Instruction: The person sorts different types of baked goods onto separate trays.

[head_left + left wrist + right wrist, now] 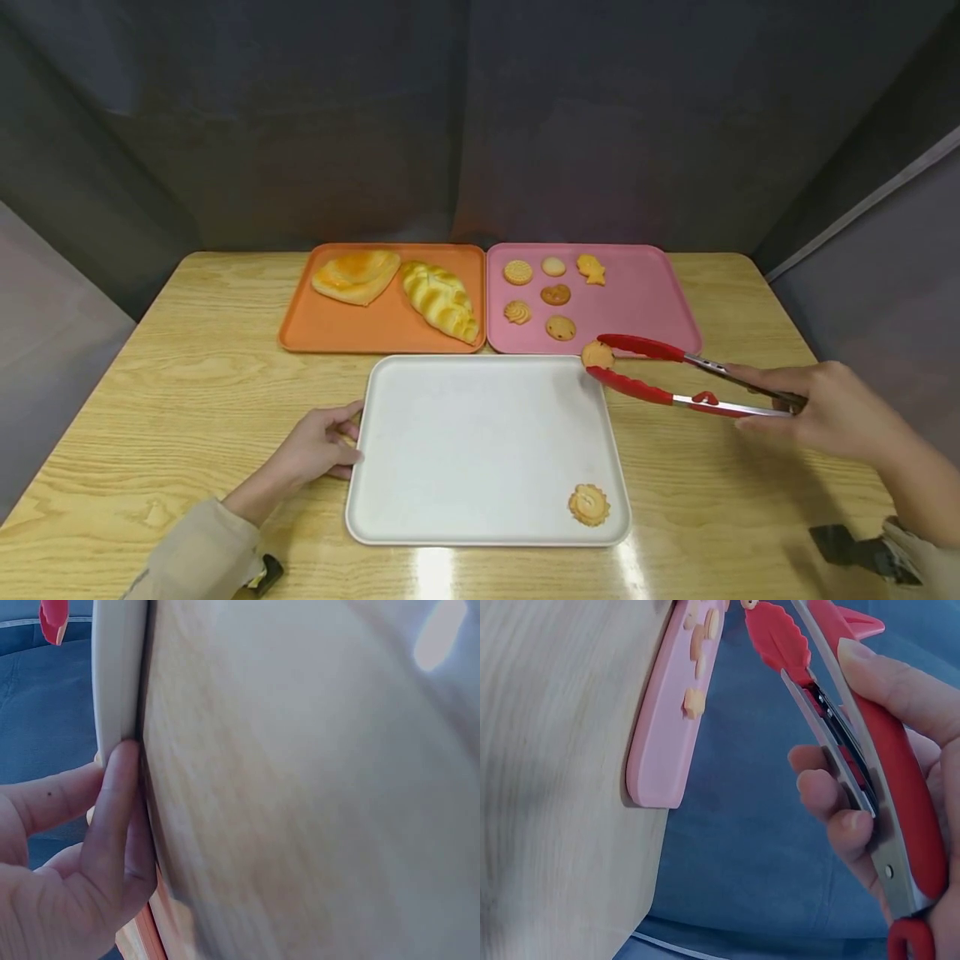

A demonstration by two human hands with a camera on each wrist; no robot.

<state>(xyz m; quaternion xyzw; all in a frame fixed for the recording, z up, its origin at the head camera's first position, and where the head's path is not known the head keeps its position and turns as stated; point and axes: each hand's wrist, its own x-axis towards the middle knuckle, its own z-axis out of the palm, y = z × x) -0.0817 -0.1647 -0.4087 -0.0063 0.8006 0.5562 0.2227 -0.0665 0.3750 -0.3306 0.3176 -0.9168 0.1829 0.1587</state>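
Observation:
My right hand (840, 412) grips a pair of red-tipped metal tongs (708, 405) over the table's right side. Between the tongs' red tips is a round cookie (597, 355), above the white tray's far right corner. Fingers and thumb of my left hand (318, 446) hold the left edge of the white tray (480, 442). In the left wrist view, the fingers (112, 817) press against the tray's rim. A scalloped cookie (589, 505) lies in the tray's near right corner. In the right wrist view, fingers and thumb wrap the tongs' handles (900, 787).
Behind the white tray, a pink tray (637, 292) carries several cookies, among them a fish-shaped one (591, 269). Beside it, an orange tray (337, 333) bears a braided bread (440, 302) and a flat pastry (356, 277). Dark curtains (465, 125) surround the wooden table (187, 375).

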